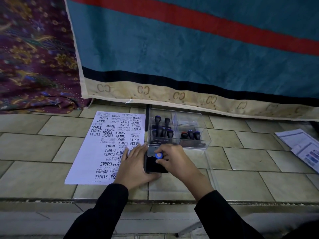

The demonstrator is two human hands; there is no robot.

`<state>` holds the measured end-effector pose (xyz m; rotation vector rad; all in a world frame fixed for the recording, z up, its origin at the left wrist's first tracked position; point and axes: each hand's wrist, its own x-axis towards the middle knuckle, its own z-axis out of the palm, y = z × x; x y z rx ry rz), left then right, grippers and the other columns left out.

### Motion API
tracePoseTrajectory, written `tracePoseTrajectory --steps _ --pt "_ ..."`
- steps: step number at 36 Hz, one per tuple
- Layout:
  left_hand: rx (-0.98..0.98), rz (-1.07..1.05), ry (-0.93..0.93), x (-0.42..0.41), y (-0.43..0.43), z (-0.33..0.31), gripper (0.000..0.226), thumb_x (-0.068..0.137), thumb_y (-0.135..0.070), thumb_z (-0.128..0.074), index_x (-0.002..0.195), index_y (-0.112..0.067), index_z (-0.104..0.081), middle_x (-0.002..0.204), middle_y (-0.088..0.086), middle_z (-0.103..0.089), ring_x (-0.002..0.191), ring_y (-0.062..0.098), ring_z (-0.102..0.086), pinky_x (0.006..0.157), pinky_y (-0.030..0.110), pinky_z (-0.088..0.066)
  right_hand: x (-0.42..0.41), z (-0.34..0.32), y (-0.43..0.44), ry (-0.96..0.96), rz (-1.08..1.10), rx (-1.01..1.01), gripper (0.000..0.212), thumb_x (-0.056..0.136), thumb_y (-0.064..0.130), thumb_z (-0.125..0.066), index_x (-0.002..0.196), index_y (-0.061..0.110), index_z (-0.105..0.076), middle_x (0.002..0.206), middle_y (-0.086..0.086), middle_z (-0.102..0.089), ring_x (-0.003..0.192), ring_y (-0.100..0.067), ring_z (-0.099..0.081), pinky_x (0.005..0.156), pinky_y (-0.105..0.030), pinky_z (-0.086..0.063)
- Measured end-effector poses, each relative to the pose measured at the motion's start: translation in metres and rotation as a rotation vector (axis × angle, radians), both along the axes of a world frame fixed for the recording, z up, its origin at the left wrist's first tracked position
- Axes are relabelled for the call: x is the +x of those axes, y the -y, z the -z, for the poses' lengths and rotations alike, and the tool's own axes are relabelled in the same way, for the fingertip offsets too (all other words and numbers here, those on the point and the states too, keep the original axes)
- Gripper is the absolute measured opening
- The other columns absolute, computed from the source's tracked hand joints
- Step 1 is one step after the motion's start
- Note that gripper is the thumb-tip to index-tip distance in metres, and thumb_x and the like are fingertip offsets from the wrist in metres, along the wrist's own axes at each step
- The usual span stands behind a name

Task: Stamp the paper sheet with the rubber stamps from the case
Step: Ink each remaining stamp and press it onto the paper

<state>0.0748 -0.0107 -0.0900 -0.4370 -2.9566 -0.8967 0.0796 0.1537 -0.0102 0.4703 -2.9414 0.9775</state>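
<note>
A white paper sheet (110, 144) covered in black stamp prints lies on the tiled floor. To its right stands a clear plastic case (177, 130) holding several black-handled rubber stamps (162, 130). In front of the case sits an open black ink pad (155, 165). My right hand (176, 161) grips a stamp with a blue-topped handle (159, 155), held down on the ink pad. With straight fingers, my left hand (136, 164) rests flat on the sheet's right edge, beside the pad.
A teal, red-striped blanket (189, 49) hangs behind the case, and a patterned purple cloth (34, 57) hangs at the left. Printed papers (302, 147) lie at the far right. A step edge (155, 201) runs across the floor near me.
</note>
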Motion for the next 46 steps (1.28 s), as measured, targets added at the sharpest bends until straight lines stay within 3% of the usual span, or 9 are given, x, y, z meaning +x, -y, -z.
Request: tracePoseTrajectory --steps 5,9,15,18,22,25,29,34,46 --pt "0.253 0.019 0.101 0.004 0.007 -0.01 0.08 0.066 -0.045 -0.053 0.143 -0.034 -0.032 0.145 -0.028 -0.029 0.144 0.001 -0.017 0.12 0.032 0.009 -0.004 -0.001 -0.001 -0.012 0.009 0.026 0.024 0.081 0.011 -0.07 0.104 0.008 -0.067 0.104 -0.007 -0.07 0.09 -0.02 -0.067 0.087 -0.033 -0.053" --pt "0.765 -0.131 0.302 0.002 0.01 -0.022 0.046 0.089 -0.011 -0.054 0.124 -0.04 -0.049 0.14 -0.027 -0.039 0.141 0.007 -0.025 0.111 0.033 -0.023 -0.005 -0.001 -0.003 -0.025 0.014 0.061 0.026 0.085 0.014 -0.066 0.11 0.011 -0.064 0.105 -0.007 -0.068 0.089 -0.018 -0.063 0.083 -0.024 -0.049" --pt "0.966 -0.322 0.041 -0.003 0.05 -0.043 0.039 0.095 -0.007 -0.05 0.112 -0.04 -0.061 0.13 -0.029 -0.055 0.128 -0.004 -0.044 0.104 0.026 -0.033 -0.008 -0.004 -0.003 -0.032 0.059 -0.049 0.022 0.084 0.014 -0.067 0.106 0.016 -0.065 0.099 0.0 -0.065 0.079 -0.007 -0.058 0.069 -0.003 -0.043" --pt "0.834 -0.461 -0.089 -0.008 0.09 -0.043 0.035 0.096 -0.008 -0.049 0.112 -0.036 -0.062 0.126 -0.023 -0.06 0.122 0.002 -0.052 0.101 0.025 -0.035 -0.02 -0.013 0.01 -0.054 0.057 -0.131 0.023 0.082 0.009 -0.069 0.105 0.013 -0.067 0.104 -0.004 -0.063 0.087 -0.012 -0.064 0.076 -0.004 -0.048" --pt "0.516 -0.632 -0.116 -0.017 0.146 -0.028 0.03 0.095 -0.009 -0.048 0.12 -0.021 -0.06 0.114 0.008 -0.067 0.095 0.028 -0.061 0.086 0.029 -0.046 -0.041 -0.025 0.047 -0.13 0.002 -0.194 0.028 0.081 0.006 -0.068 0.108 0.008 -0.067 0.103 -0.009 -0.065 0.083 -0.012 -0.063 0.081 -0.013 -0.05" --pt "0.21 -0.617 -0.13 -0.02 0.17 -0.015 0.031 0.091 0.0 -0.052 0.12 -0.002 -0.062 0.122 0.021 -0.064 0.107 0.04 -0.059 0.095 0.047 -0.046 -0.057 -0.028 0.084 -0.12 -0.025 -0.248 0.03 0.081 0.006 -0.068 0.11 0.01 -0.063 0.099 -0.009 -0.066 0.082 -0.016 -0.063 0.081 -0.026 -0.055" --pt "0.006 -0.557 -0.145 -0.019 0.176 -0.002 0.029 0.089 0.003 -0.053 0.114 -0.003 -0.067 0.127 0.02 -0.062 0.122 0.038 -0.053 0.102 0.049 -0.034 -0.071 -0.023 0.128 -0.141 -0.074 -0.23 0.015 0.08 0.005 -0.065 0.095 0.006 -0.062 0.096 -0.012 -0.065 0.087 -0.027 -0.062 0.079 -0.04 -0.053" --pt "-0.038 -0.568 -0.135 -0.016 0.175 0.005 0.031 0.092 -0.004 -0.051 0.115 -0.015 -0.069 0.138 0.011 -0.056 0.132 0.028 -0.045 0.109 0.044 -0.021 -0.082 -0.014 0.161 -0.097 -0.147 -0.146 0.014 0.082 0.003 -0.063 0.096 0.003 -0.061 0.1 -0.016 -0.062 0.09 -0.028 -0.058 0.074 -0.032 -0.046" --pt "-0.071 -0.576 -0.099 -0.015 0.174 -0.002 0.034 0.09 -0.005 -0.051 0.119 -0.015 -0.066 0.141 0.007 -0.053 0.135 0.026 -0.042 0.111 0.044 -0.019 -0.099 -0.007 0.197 -0.039 -0.194 -0.076 0.007 0.083 -0.003 -0.058 0.09 0.0 -0.058 0.098 -0.02 -0.057 0.087 -0.035 -0.056 0.074 -0.046 -0.053"
